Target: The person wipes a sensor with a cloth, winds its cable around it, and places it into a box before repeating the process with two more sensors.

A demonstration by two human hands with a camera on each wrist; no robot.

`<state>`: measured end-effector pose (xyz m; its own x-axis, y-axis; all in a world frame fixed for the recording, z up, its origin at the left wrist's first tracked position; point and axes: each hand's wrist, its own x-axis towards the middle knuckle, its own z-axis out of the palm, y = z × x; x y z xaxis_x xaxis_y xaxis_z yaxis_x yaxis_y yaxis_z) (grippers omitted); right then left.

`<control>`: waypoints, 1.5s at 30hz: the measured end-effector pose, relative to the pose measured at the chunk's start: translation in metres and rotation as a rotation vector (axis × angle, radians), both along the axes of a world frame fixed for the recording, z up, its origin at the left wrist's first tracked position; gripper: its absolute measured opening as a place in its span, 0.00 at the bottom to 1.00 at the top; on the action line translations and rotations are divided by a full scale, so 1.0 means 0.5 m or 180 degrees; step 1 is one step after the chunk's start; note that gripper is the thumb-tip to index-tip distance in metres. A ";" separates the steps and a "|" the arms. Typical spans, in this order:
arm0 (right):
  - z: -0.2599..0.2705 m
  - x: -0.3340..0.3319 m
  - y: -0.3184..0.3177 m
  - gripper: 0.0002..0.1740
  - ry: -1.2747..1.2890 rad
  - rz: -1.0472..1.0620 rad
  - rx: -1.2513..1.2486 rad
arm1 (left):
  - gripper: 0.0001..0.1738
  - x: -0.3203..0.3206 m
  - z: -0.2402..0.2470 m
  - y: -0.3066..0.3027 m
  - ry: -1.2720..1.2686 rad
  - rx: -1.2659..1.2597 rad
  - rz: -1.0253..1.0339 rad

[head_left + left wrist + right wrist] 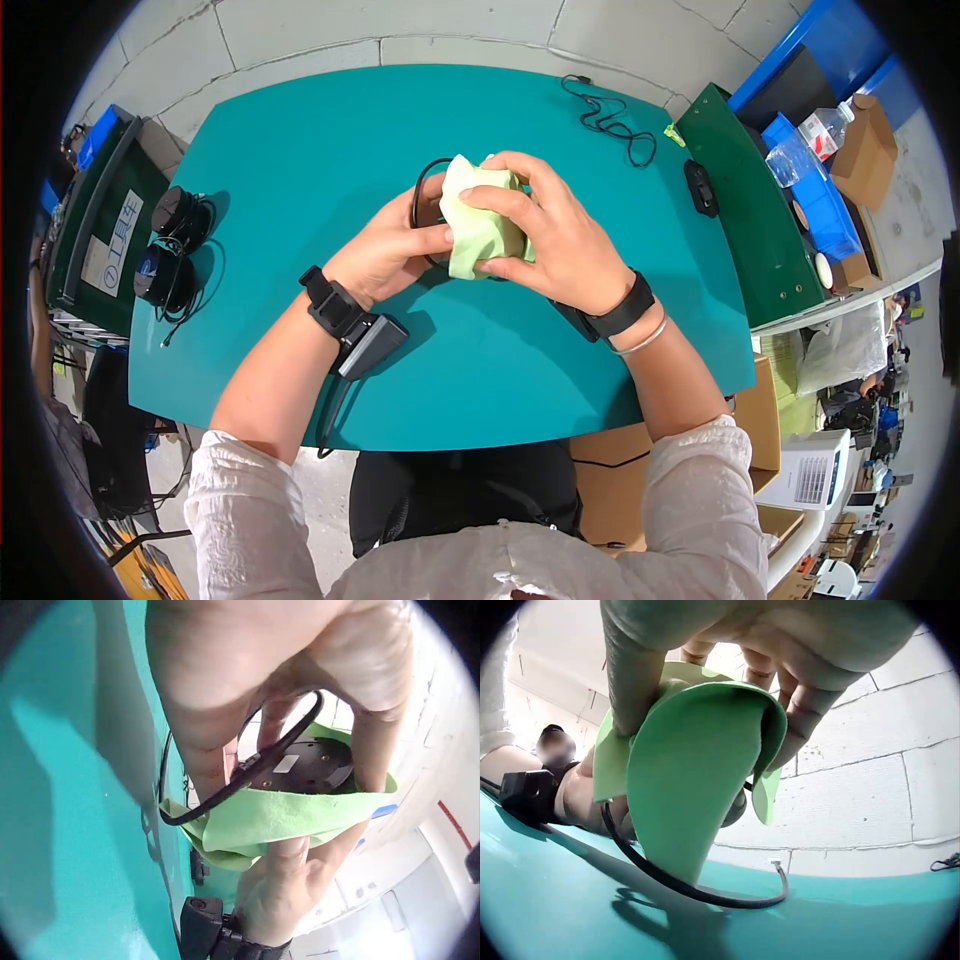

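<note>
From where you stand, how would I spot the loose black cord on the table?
Start with the big teal table and look to its far right corner, near the wall. The cord lies there in wavy bends, just left of a small yellow-green scrap. Unlike the cord looping beside the pale green cloth, it rests flat, away from the hands.

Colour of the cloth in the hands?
Light green cloth, fairly uniform; shows best in the right wrist view.
</note>
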<state>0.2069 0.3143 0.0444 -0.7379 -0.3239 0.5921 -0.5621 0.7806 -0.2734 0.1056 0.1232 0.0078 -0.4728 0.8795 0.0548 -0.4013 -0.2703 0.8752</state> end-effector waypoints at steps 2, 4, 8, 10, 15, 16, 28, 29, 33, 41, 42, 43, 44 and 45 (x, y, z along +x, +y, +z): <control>-0.005 -0.002 0.000 0.35 -0.0159 0.0039 -0.0264 | 0.42 -0.002 0.005 -0.001 -0.0032 -0.0165 0.0062; -0.003 -0.004 0.000 0.33 -0.0030 0.0123 -0.0212 | 0.41 -0.004 -0.003 0.007 0.0383 0.0072 0.0179; 0.007 -0.007 0.001 0.26 0.0417 0.0438 -0.0050 | 0.37 -0.003 -0.008 0.011 0.0189 0.0220 0.0311; 0.013 -0.007 -0.002 0.23 0.0516 0.0560 -0.0024 | 0.37 0.004 0.005 0.013 0.0262 0.0220 0.0344; -0.010 -0.009 0.020 0.09 -0.0029 0.0294 -0.1681 | 0.47 0.007 0.016 0.014 0.0746 -0.0069 0.0421; -0.014 -0.011 0.025 0.09 -0.0033 0.0292 -0.1671 | 0.47 0.009 0.021 0.011 0.0742 -0.0058 0.0421; -0.016 -0.022 0.019 0.20 -0.1446 0.0516 -0.4801 | 0.46 0.012 0.024 0.011 0.0830 0.0212 0.0288; -0.016 -0.022 0.019 0.20 -0.1451 0.0550 -0.4765 | 0.47 0.012 0.023 0.010 0.0875 0.0169 0.0315; -0.015 -0.020 0.015 0.21 -0.1488 0.0519 -0.4735 | 0.49 0.005 0.019 0.009 0.1067 0.0069 0.0316; -0.019 -0.020 0.015 0.20 -0.1487 0.0557 -0.4720 | 0.48 0.007 0.019 0.010 0.1031 0.0131 0.0336; -0.019 -0.020 0.014 0.20 -0.1490 0.0563 -0.4718 | 0.48 0.006 0.019 0.010 0.1034 0.0145 0.0330; -0.019 -0.020 0.014 0.20 -0.1491 0.0569 -0.4707 | 0.48 0.005 0.019 0.010 0.1035 0.0144 0.0334; -0.019 -0.020 0.014 0.20 -0.1492 0.0572 -0.4697 | 0.48 0.004 0.018 0.010 0.0998 0.0143 0.0324; -0.020 -0.020 0.014 0.20 -0.1493 0.0572 -0.4699 | 0.48 0.004 0.017 0.010 0.0961 0.0141 0.0310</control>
